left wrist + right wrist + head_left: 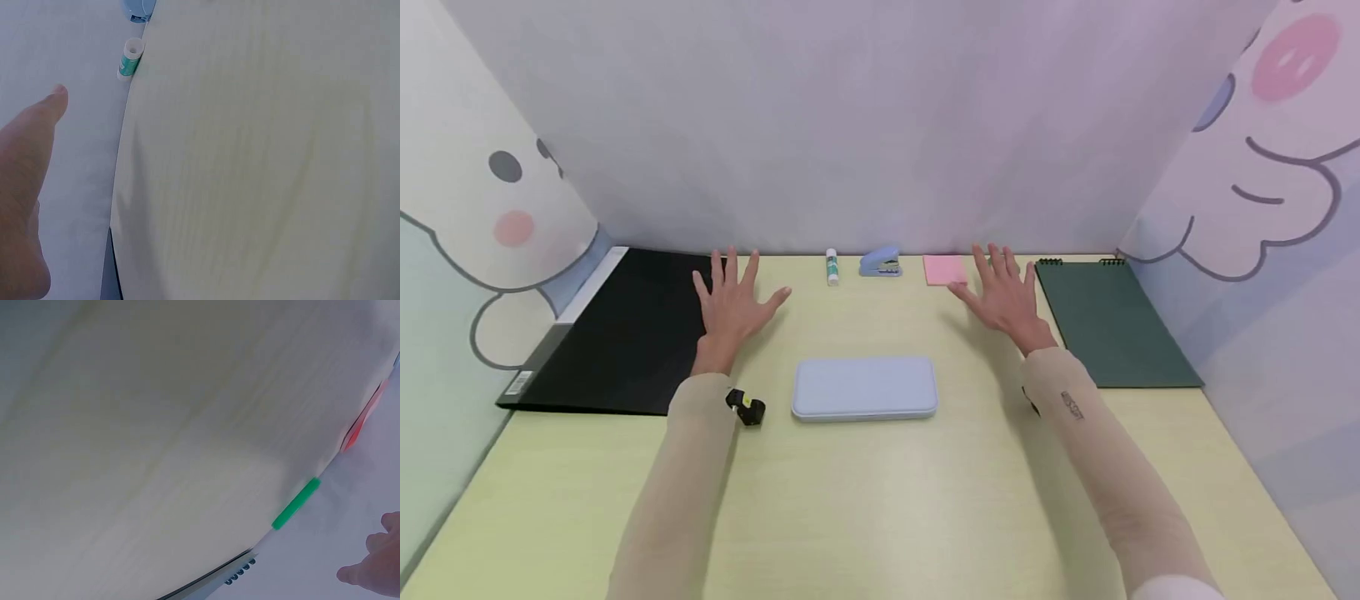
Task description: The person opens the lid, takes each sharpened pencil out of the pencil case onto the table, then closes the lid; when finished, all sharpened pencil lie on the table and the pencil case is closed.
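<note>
With fingers spread, my left hand [730,304] hovers by the right edge of a black folder [617,333] and holds nothing. My right hand [1003,296], also spread and holding nothing, is between a pad of pink sticky notes [945,270] and a dark green spiral notepad [1120,325]. Between the hands, nearer to me, lies a closed pale blue pencil case [865,388]. A glue stick [832,267] and a blue stapler [880,262] stand along the back. The right wrist view shows a bright green strip [296,504], its kind unclear; my hand hides it in the head view.
The pale wooden table [865,508] meets a wall [865,125] at its back edge. Side panels with cartoon drawings flank it left [512,183] and right [1262,183]. A small black device [747,408] sits at my left wrist.
</note>
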Demonstrator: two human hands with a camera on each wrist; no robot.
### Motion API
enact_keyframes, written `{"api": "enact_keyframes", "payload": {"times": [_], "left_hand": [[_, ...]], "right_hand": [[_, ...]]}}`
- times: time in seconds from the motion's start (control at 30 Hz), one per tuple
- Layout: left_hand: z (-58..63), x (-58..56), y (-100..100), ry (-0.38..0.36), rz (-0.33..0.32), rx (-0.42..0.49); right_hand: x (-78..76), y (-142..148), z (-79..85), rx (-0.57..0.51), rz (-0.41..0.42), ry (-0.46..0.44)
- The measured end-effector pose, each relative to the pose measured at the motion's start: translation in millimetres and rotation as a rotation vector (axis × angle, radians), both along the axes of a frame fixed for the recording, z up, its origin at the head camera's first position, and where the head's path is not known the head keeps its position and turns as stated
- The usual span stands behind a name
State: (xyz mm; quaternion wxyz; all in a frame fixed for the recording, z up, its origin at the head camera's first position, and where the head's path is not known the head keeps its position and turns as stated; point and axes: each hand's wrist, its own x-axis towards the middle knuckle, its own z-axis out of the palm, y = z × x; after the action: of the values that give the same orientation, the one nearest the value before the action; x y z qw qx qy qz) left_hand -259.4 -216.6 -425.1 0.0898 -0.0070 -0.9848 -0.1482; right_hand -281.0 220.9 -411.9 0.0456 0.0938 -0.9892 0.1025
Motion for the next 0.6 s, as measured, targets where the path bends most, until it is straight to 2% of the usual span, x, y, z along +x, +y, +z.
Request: {"api": "enact_keyframes", "payload": {"times": [0.3,0.6], "left_hand": [[1.3,3.6,-2.2,-0.004,0.008,-0.013],[4.7,9.1,-6.3,-0.013,-0.009,0.033]], "right_hand": [[0.9,-2.7,2.5,-0.012,0.000,-0.004],[2.3,-2.1,3.1,-0.044,0.006,-0.011]]}}
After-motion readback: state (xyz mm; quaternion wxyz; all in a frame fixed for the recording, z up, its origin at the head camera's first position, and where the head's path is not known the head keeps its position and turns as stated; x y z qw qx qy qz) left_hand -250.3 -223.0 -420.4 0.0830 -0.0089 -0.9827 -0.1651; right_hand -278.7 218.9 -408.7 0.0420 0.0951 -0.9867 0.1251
